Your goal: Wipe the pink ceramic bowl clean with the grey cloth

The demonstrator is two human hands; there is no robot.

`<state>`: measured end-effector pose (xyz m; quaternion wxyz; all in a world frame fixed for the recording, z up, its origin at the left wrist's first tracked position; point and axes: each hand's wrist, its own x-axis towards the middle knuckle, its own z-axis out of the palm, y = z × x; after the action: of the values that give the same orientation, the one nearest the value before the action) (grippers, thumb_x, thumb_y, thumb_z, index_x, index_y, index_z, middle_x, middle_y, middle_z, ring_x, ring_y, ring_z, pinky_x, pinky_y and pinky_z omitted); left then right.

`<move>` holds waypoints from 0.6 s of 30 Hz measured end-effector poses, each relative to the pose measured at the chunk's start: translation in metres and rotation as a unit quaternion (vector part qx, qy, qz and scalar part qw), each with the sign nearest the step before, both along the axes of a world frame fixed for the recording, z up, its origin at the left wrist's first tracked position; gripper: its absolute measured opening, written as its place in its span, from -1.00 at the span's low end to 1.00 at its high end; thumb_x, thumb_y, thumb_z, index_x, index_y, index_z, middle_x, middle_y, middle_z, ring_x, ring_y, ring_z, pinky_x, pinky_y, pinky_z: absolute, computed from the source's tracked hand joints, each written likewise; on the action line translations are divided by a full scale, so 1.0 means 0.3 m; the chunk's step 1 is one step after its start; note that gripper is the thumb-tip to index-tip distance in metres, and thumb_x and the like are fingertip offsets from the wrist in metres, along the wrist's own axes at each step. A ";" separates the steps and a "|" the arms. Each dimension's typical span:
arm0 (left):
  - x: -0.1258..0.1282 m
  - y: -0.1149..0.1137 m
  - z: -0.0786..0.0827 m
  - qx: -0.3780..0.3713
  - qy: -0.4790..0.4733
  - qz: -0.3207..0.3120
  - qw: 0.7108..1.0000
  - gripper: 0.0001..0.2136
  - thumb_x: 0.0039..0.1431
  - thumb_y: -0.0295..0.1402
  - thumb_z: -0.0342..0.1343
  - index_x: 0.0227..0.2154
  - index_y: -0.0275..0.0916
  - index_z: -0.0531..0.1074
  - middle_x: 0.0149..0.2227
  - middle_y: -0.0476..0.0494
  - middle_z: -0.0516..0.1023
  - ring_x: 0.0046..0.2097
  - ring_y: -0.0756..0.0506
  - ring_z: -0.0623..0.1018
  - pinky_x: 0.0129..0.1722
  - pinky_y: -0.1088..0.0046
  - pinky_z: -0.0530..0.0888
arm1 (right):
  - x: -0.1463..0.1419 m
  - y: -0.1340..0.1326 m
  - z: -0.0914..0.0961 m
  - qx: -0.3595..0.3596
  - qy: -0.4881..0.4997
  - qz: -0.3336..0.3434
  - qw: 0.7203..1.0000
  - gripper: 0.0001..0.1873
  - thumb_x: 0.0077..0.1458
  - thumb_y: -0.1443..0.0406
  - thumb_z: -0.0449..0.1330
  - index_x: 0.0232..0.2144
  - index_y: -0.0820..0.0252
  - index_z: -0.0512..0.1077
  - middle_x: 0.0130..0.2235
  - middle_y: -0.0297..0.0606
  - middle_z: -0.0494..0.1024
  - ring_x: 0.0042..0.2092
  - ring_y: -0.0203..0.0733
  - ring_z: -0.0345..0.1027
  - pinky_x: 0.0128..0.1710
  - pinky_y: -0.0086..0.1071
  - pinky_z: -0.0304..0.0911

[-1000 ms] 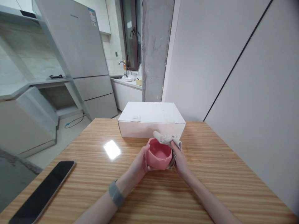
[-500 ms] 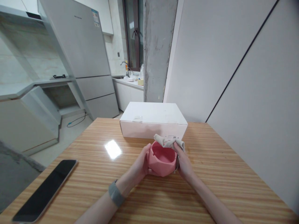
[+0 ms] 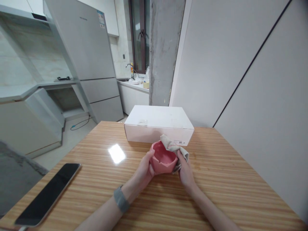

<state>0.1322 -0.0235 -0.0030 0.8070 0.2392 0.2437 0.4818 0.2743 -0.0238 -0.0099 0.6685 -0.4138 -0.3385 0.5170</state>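
Observation:
A pink faceted ashtray (image 3: 164,167), with small notches in its rim, is held above the table and tilted so that its hollow inside shows. My left hand (image 3: 146,166) grips its left side, the thumb near the rim and the other fingers partly hidden beneath. A light grey cloth (image 3: 171,146) drapes over the right part of the rim and hangs down that side. My right hand (image 3: 185,170) is closed on the cloth and presses it against the ashtray's right wall; some of its fingers are hidden.
Behind the hands, a white box (image 3: 158,118) stands on the wood-grain table (image 3: 228,179). A dark-screened phone (image 3: 49,194) with a cable lies at the left. Further back are a fridge (image 3: 84,48), a sink counter (image 3: 133,91) and a concrete pillar (image 3: 163,54).
The ashtray has moved slightly left and up, and its opening has tilted. My right hand and the cloth have shifted with it along the right side.

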 end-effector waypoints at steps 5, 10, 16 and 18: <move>-0.013 -0.005 0.001 -0.005 0.054 -0.030 0.998 -0.61 0.19 -0.25 0.08 0.03 -0.35 0.41 -0.04 -0.30 0.56 -0.05 -0.20 0.56 -0.15 0.35 0.53 | 0.014 0.022 -0.029 0.014 0.016 -0.043 0.999 -0.54 -0.08 0.03 0.32 -0.15 0.11 0.53 -0.07 -0.30 0.60 0.11 0.01 0.32 0.18 -0.18 0.11; -0.046 0.017 -0.019 -0.030 0.140 -0.111 0.983 -0.57 0.17 -0.08 0.06 -0.02 -0.28 0.45 -0.12 -0.23 0.60 -0.29 -0.10 0.60 -0.37 0.42 0.57 | 0.063 0.051 -0.036 -0.020 0.048 0.036 0.998 -0.64 -0.05 0.06 0.31 -0.22 0.10 0.56 -0.16 -0.31 0.64 0.00 0.02 0.43 0.12 -0.14 0.19; -0.054 0.025 -0.022 -0.057 0.105 -0.158 0.980 -0.52 0.15 0.00 0.04 -0.17 -0.36 0.52 -0.36 -0.19 0.62 -0.45 -0.06 0.55 -0.48 0.41 0.55 | 0.067 0.046 -0.018 -0.039 0.049 0.076 0.995 -0.66 -0.08 0.06 0.32 -0.28 0.12 0.58 -0.22 -0.25 0.66 -0.10 0.06 0.49 0.01 -0.12 0.29; -0.049 0.030 -0.027 -0.066 0.103 -0.129 0.984 -0.57 0.15 -0.05 0.07 -0.19 -0.35 0.53 -0.35 -0.18 0.62 -0.43 -0.06 0.55 -0.47 0.43 0.54 | 0.062 0.045 -0.018 -0.029 0.045 0.073 0.996 -0.64 -0.08 0.07 0.33 -0.24 0.11 0.57 -0.20 -0.27 0.66 -0.09 0.04 0.49 0.03 -0.14 0.27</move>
<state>0.1174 -0.0145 -0.0110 0.8469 0.2635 0.3238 0.3294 0.2929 -0.0102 -0.0152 0.6312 -0.3835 -0.3225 0.5920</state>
